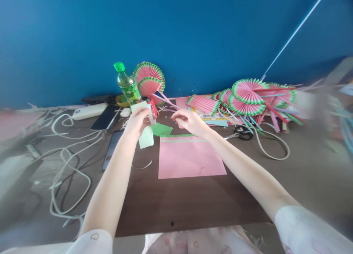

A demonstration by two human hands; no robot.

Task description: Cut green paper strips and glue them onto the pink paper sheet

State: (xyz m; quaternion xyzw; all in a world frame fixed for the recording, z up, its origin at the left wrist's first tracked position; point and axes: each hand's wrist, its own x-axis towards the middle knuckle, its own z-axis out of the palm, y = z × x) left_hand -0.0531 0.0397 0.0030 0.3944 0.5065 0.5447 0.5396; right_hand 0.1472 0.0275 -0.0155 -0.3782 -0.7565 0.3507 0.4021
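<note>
My left hand (138,120) is closed on a roll of tape (152,116), held upright above a pale green block (146,139). My right hand (186,120) hovers just above the pink sheet's far edge, its fingers bent and drawn together; whatever they pinch is too small to make out. A pink paper sheet (190,160) lies flat on the table, with a green strip (182,138) along its far edge. Beyond it, between my hands, is a piece of green paper (162,129). Something red (151,103) shows behind the tape roll, partly hidden.
A green-capped bottle (127,85) and folded watermelon fans (149,75) stand by the blue wall. More fans (248,95) pile up at the right, near black-handled scissors (242,133). Phones (105,117) and tangled white cables (70,165) lie at the left.
</note>
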